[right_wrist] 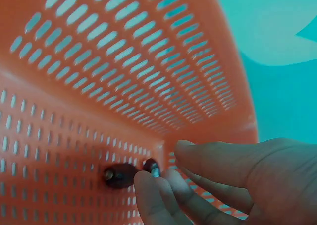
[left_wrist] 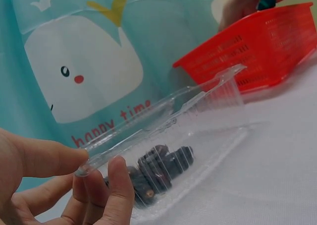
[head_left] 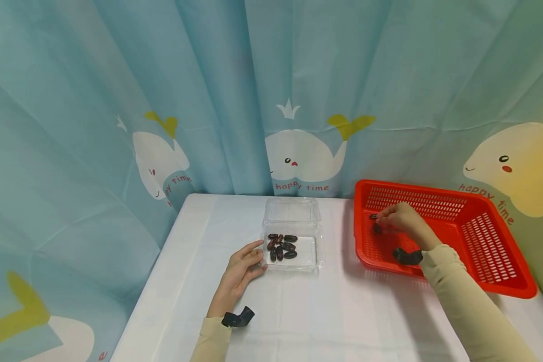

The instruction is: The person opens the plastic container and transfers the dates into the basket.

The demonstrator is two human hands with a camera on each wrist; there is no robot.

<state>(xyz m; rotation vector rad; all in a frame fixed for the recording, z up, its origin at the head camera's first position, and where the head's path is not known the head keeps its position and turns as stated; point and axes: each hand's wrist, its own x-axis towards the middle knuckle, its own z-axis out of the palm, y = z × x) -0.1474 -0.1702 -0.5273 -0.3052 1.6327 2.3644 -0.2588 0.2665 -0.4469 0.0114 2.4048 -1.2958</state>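
Note:
A clear plastic clamshell box (head_left: 306, 251) stands with its lid (head_left: 291, 210) folded back, and several dark brown dates (head_left: 280, 246) lie toward its left side. My left hand (head_left: 241, 271) pinches the box's left rim between thumb and fingers, as the left wrist view shows. Inside the red basket (head_left: 439, 274), at its left end, my right hand (head_left: 400, 221) reaches down with thumb and fingertips spread apart. Two dates sit just beyond those fingertips: a larger one (right_wrist: 120, 176) and a smaller-looking one (right_wrist: 151, 167) partly hidden by the fingers.
The basket, with slotted walls, takes up the right side of the white table (head_left: 298, 311). Behind the table hangs a light blue curtain (head_left: 217, 100) printed with whales. Each wrist wears a black strap mount, such as the left strap (head_left: 238, 318).

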